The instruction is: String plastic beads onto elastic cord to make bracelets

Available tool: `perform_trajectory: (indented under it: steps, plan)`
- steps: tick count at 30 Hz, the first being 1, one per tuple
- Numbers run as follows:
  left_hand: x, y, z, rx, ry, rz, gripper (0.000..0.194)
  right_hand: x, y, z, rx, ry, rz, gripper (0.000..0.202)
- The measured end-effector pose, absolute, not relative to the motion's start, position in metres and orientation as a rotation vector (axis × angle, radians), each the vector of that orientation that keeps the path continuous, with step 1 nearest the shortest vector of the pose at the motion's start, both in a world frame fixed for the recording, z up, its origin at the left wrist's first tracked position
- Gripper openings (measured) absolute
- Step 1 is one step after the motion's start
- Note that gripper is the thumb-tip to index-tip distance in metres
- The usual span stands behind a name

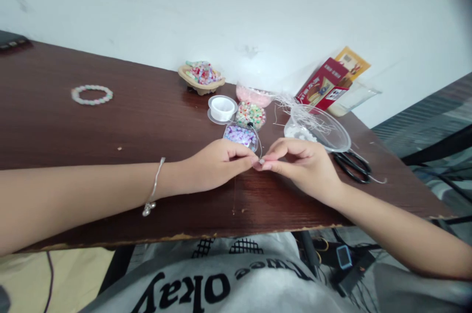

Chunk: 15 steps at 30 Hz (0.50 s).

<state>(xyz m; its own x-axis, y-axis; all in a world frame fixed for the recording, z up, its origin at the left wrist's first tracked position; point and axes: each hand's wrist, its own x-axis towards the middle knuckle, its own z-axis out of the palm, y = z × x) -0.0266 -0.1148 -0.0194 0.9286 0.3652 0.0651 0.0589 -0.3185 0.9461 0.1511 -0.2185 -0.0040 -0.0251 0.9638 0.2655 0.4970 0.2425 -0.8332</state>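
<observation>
The surface (147, 131) is dark wood with a soft gloss, its front edge rough and chipped. The spool (221, 109) is smooth plastic, and the curved cord (261, 145) looks smooth too. Lilac beads (239, 134) shine like polished plastic; the tan bowl (201, 89) looks matt and pulpy. The round tub (338, 132) is clear, slick plastic, the red box (320, 79) printed card, the wrist chain (149, 203) shiny metal, the grey garment (258, 286) matt cloth.
</observation>
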Motion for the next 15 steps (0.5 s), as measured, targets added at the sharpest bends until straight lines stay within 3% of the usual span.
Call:
perform_trajectory:
  steps: [8, 15]
  plan:
    - [-0.024, -0.111, -0.028, 1.467, 0.312, 0.413, 0.021, 0.152, -0.183, 0.038, -1.390, -1.914, 0.382, 0.011]
    - [-0.024, -0.111, -0.030, 1.305, 0.378, 0.581, 0.027, 0.156, -0.142, 0.021, -1.526, -2.442, 0.333, 0.008]
